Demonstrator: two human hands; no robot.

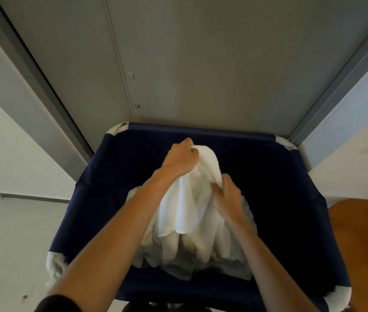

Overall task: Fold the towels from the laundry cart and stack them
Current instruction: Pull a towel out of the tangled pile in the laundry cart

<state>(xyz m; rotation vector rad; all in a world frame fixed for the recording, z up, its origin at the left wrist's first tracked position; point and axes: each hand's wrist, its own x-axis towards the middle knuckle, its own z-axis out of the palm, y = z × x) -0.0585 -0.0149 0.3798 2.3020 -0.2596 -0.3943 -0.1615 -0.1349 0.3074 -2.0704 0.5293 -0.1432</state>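
We have both hands on one towel (185, 206): left hand (179, 158) fisted round its bunched top, right hand (228, 194) pinching a fold just below, towel hanging over the middle of the cart (201, 129). Pile (178, 257) lies loose in the cart, toward the near edge. No folded stack in view, so we judge the task barely started: everything left to fold.

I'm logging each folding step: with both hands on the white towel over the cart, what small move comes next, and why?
Probably lift the towel clear of the cart: the left hand grips its top, the right hand pinches it lower, but its end hangs against the pile of linens, so it cannot spread yet.
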